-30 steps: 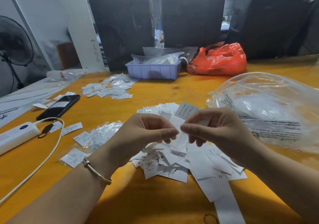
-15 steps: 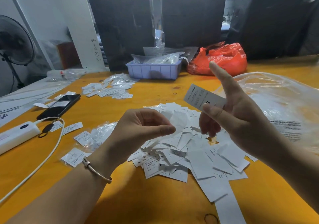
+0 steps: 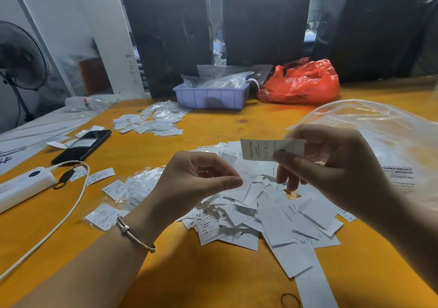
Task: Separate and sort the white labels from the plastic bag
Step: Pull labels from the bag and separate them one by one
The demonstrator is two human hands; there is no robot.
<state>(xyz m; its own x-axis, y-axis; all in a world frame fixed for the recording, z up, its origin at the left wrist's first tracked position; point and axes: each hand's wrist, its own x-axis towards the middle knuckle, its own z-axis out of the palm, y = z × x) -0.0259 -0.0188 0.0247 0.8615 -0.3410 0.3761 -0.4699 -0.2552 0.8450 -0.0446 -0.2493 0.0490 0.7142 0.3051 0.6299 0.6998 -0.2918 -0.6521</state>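
The orange table [image 3: 166, 279] fills the view, with three dark wrapped bundles [image 3: 170, 37] standing along its far edge. At the right lies a big clear plastic bag [image 3: 384, 137], crumpled and puffed up, printed text showing on its near side. A red bag [image 3: 303, 82] sits at the far edge just beside a lilac tray [image 3: 211, 98] that holds clear packets.

In the middle, under both hands, is the heap of white labels [image 3: 265, 213], loose and overlapping, some marked XS, S and M. A smaller sorted pile [image 3: 149, 124] lies farther back on the left, near a black phone [image 3: 81, 146] and a white power strip [image 3: 23, 186] with its cable.

The right hand [image 3: 331, 172] pinches one label [image 3: 267, 150] between thumb and forefinger, holding it flat and level above the heap. Half a second ago that hand was raised higher with the forefinger pointing up and the label tilted; now it has come lower and nearer the left hand, and the forefinger has folded down behind the label. The left hand [image 3: 196, 179] has hardly moved: fingers curled, thumb tip pressed to fingertip. Whether a scrap is caught between them I cannot tell. A thin bracelet [image 3: 132, 233] circles its wrist.
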